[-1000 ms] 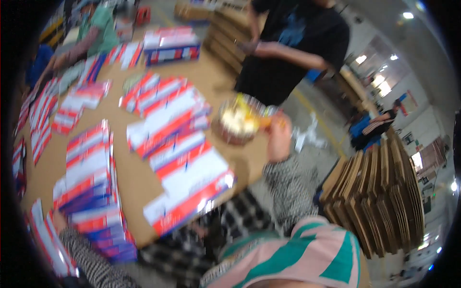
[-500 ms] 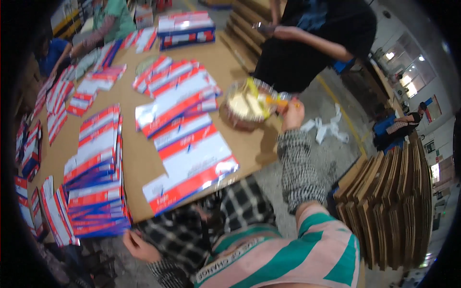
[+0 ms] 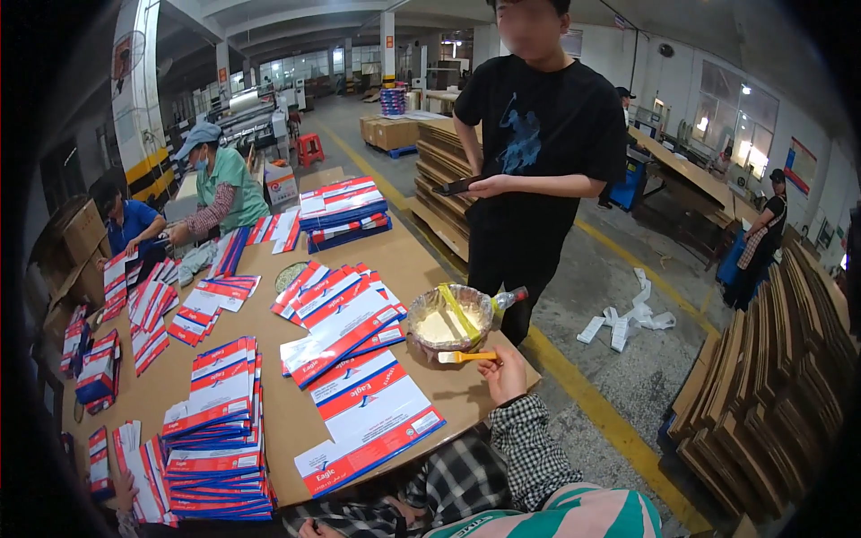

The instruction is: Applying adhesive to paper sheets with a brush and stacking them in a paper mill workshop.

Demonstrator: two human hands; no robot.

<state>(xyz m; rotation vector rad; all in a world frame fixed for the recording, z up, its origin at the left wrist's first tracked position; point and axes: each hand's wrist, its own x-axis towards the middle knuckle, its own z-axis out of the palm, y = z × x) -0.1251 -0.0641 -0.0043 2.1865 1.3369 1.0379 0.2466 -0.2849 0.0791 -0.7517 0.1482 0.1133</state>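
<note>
My right hand (image 3: 508, 375) is closed on the orange handle of a brush (image 3: 462, 357), its pale tip pointing left. The brush is beside the near rim of a plastic-lined bowl (image 3: 418, 339) of cream-coloured paste, and a yellow strip (image 3: 459, 314) lies across the bowl. Only part of my left hand (image 3: 318, 530) shows at the lower edge, below the table; its fingers are mostly cut off. Left of the bowl lie overlapping flat printed sheets (image 3: 381, 411) in white, red and blue. A thick stack of the same sheets (image 3: 218, 448) stands further left.
A clear bottle (image 3: 508, 299) is by the bowl's far right side. Across the table's right corner a person (image 3: 538, 134) stands holding a phone. Two people work at the far left, and another person's hand (image 3: 124, 491) touches sheets at the near left. Stacked cardboard (image 3: 762, 386) stands right.
My view has tilted up. My right hand and the brush have moved from over the bowl's right side to its near edge. My left hand now sits mostly out of the picture.
</note>
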